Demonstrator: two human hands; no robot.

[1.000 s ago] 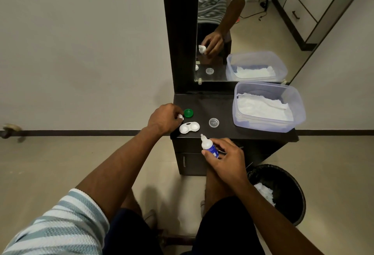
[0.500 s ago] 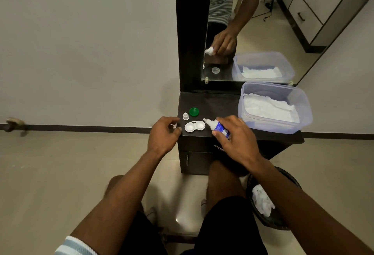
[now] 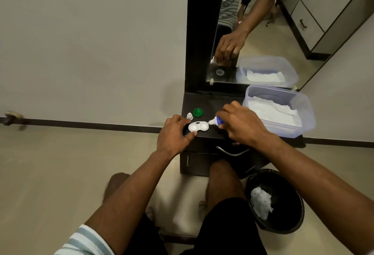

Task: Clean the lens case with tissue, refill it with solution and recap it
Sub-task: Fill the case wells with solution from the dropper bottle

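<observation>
A white two-well lens case (image 3: 198, 127) lies uncapped on the dark dresser top (image 3: 212, 102). My left hand (image 3: 175, 133) pinches the case's left end between thumb and fingers. My right hand (image 3: 240, 124) grips a small blue-and-white solution bottle (image 3: 217, 121), tipped sideways with its white nozzle at the case's right well. A green lens-case cap (image 3: 198, 112) and the bottle's small white cap (image 3: 189, 115) stand just behind the case. The clear cap shows only in the mirror; my right hand hides it on the dresser.
A clear plastic box of white tissues (image 3: 279, 111) sits at the dresser's right. A black bin (image 3: 275, 202) with used tissue stands on the floor at the right. The mirror (image 3: 242, 32) rises behind. Drawer handles face my knees.
My left hand has set down the small white cap and taken hold of the case. My right hand has carried the bottle up and left, tipping its nozzle to the right well.
</observation>
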